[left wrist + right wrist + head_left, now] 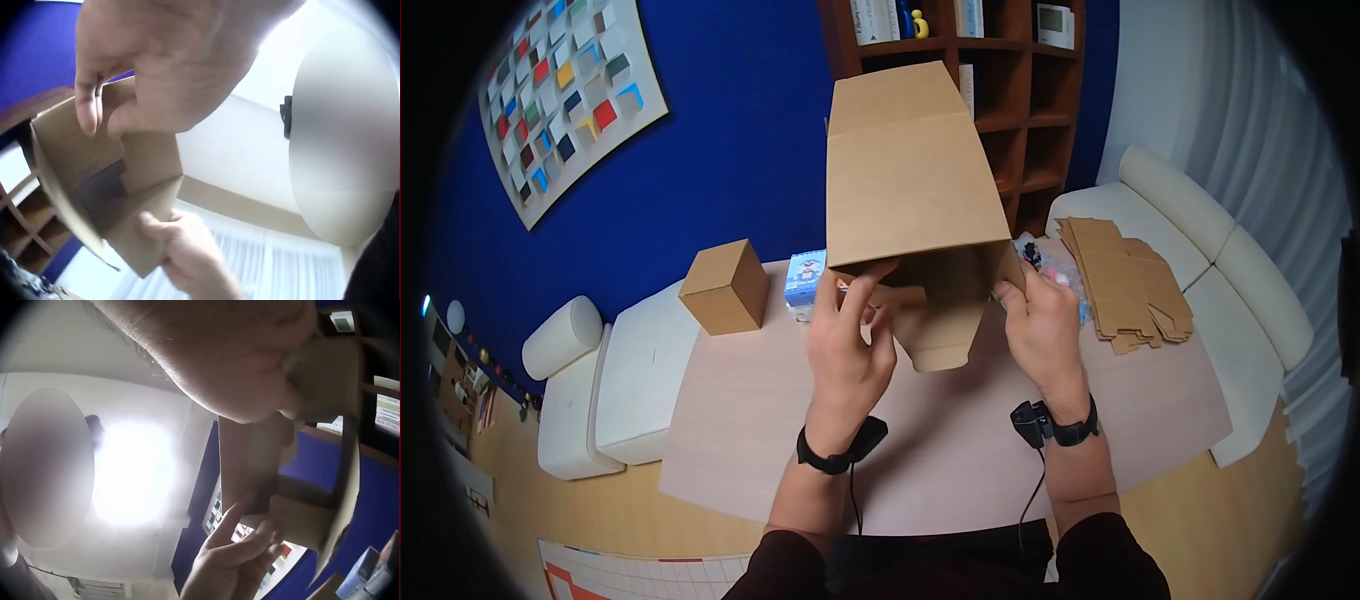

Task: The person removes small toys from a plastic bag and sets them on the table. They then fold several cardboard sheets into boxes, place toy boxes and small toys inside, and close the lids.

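A brown cardboard box [915,175] is held up over the table, tilted, its open end facing me and a flap [935,350] hanging at the lower side. My right hand [1045,320] grips the right side of the opening, thumb on the inner face and fingers outside. At the left corner of the opening is my left hand [850,325]. Its loosely bent fingers touch the box edge, and the thumb stands apart from them. In the left wrist view the box's inside [94,144] shows below the left fingertips.
On the pale table [940,480] stand a closed cardboard box [727,287] and a blue-white package [805,280] at the left. Flattened cardboard [1130,285] lies at the right beside a clear bag of colourful items [1060,275]. White sofas [645,365] and a wooden shelf [1010,130] stand around.
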Motion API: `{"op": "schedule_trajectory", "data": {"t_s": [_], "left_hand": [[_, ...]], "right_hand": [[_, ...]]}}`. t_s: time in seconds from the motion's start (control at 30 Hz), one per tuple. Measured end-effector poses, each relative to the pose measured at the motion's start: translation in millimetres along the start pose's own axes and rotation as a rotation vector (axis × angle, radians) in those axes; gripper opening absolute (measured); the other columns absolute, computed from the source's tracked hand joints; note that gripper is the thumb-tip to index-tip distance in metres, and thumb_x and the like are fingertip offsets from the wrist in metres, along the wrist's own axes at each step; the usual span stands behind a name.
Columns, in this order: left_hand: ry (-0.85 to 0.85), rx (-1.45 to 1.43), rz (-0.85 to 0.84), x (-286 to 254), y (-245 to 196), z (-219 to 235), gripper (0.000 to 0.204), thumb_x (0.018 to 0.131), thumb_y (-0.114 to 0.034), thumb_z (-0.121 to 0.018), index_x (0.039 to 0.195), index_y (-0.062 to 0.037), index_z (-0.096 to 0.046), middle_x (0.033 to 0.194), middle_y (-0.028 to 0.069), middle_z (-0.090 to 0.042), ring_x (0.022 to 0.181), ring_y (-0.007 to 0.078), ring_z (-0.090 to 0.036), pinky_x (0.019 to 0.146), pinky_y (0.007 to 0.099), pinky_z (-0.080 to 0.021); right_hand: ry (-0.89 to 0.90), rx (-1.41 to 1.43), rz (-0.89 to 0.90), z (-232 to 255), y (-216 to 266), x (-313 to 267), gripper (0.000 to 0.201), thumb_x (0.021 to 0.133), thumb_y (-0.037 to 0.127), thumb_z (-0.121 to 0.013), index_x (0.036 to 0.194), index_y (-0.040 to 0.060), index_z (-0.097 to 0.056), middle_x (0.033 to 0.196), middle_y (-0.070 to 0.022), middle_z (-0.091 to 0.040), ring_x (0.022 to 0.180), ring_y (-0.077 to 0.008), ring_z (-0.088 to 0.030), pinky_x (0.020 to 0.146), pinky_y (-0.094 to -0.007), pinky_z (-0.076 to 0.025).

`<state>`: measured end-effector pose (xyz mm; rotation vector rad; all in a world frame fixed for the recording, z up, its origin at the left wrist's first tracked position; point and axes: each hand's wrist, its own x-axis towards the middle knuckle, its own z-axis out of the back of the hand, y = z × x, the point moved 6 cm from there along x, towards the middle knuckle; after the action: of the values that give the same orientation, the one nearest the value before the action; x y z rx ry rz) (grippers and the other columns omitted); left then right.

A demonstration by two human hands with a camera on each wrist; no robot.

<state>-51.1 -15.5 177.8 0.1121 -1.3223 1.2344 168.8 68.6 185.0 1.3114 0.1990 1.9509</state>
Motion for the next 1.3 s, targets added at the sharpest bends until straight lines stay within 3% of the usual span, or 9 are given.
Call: {"op": "schedule_trajectory", "data": {"t_s": [0.13,0.23,0.33,0.37,0.63,0.8,1.0,1.1,1.3], "left_hand": [[-0.174,0.442,-0.193,0.4,-14.6,10.6,0.051,0.086,0.011,-0.078,0.132,-0.0117,-0.073,0.142,0.0205,-0.058,0.123,0.0350,-0.061,0.097,0.0443,-0.054],[-0.317,0.268,-0.384,2.8,-13.9,14.7,0.063,0.084,0.009,-0.080,0.140,-0.0192,-0.067,0.162,0.0275,-0.043,0.134,0.0453,-0.058,0.105,0.0506,-0.054],[-0.349,-0.072,-0.580,5.3,-5.5,14.5,0.084,0.086,0.010,-0.080,0.156,-0.0228,-0.047,0.172,0.0334,-0.028,0.153,0.0516,-0.043,0.120,0.0598,-0.045],[-0.317,-0.020,-0.591,4.1,-2.7,17.1,0.104,0.087,0.012,-0.077,0.170,-0.0229,-0.023,0.175,0.0338,-0.021,0.158,0.0503,-0.038,0.126,0.0608,-0.039],[-0.018,-0.450,0.094,0.9,12.6,15.7,0.096,0.101,0.002,-0.066,0.178,-0.0086,-0.008,0.171,0.0241,-0.040,0.153,0.0336,-0.047,0.124,0.0457,-0.042],[-0.140,-0.369,0.057,-0.3,14.7,10.4,0.076,0.110,-0.001,-0.056,0.177,-0.0076,-0.020,0.168,0.0175,-0.049,0.147,0.0278,-0.055,0.121,0.0401,-0.045],[-0.196,-0.325,0.016,-0.5,16.9,8.0,0.068,0.112,0.003,-0.049,0.176,-0.0089,-0.026,0.168,0.0160,-0.051,0.144,0.0258,-0.059,0.119,0.0387,-0.047],[-0.250,-0.354,0.046,-2.3,16.3,12.3,0.067,0.113,0.003,-0.049,0.175,-0.0085,-0.027,0.166,0.0158,-0.053,0.143,0.0253,-0.059,0.119,0.0381,-0.047],[-0.238,-0.419,0.104,-3.2,8.3,18.2,0.067,0.112,0.005,-0.047,0.175,-0.0067,-0.027,0.163,0.0164,-0.056,0.143,0.0252,-0.058,0.118,0.0383,-0.047]], "right_hand": [[0.004,0.086,0.012,0.5,7.0,-2.6,0.033,0.098,0.003,-0.072,0.130,-0.0016,-0.073,0.092,-0.0251,-0.075,0.084,-0.0444,-0.074,0.075,-0.0469,-0.058],[0.040,0.173,-0.048,1.3,9.3,-5.1,0.028,0.098,0.002,-0.072,0.126,-0.0029,-0.074,0.089,-0.0239,-0.075,0.079,-0.0418,-0.073,0.072,-0.0434,-0.057],[0.080,0.244,-0.102,6.3,13.5,-6.1,0.023,0.099,0.002,-0.073,0.120,-0.0038,-0.074,0.086,-0.0220,-0.074,0.072,-0.0362,-0.072,0.069,-0.0397,-0.056],[0.096,0.265,-0.121,8.0,14.4,-7.4,0.021,0.099,0.003,-0.073,0.119,-0.0039,-0.074,0.085,-0.0215,-0.074,0.070,-0.0342,-0.071,0.068,-0.0388,-0.055],[0.086,0.262,-0.038,13.0,24.2,-7.5,0.016,0.100,0.004,-0.074,0.114,-0.0036,-0.074,0.083,-0.0206,-0.074,0.068,-0.0316,-0.070,0.067,-0.0381,-0.055],[0.139,0.234,-0.106,1.7,13.8,-13.0,0.026,0.101,0.012,-0.075,0.120,-0.0051,-0.071,0.091,-0.0232,-0.074,0.081,-0.0372,-0.074,0.076,-0.0431,-0.057],[0.415,0.800,-0.088,-20.0,14.2,-15.4,0.071,0.112,0.037,-0.065,0.163,-0.0048,-0.041,0.158,-0.0195,-0.058,0.146,-0.0317,-0.056,0.119,-0.0398,-0.043],[0.478,1.407,-0.220,-25.5,10.4,-17.4,0.086,0.112,0.046,-0.065,0.171,-0.0039,-0.028,0.174,-0.0144,-0.039,0.159,-0.0266,-0.038,0.130,-0.0387,-0.031],[0.337,1.206,-0.138,-26.1,6.3,-9.9,0.102,0.103,0.044,-0.079,0.173,-0.0047,-0.021,0.174,-0.0169,-0.037,0.160,-0.0275,-0.037,0.131,-0.0425,-0.032]]}}
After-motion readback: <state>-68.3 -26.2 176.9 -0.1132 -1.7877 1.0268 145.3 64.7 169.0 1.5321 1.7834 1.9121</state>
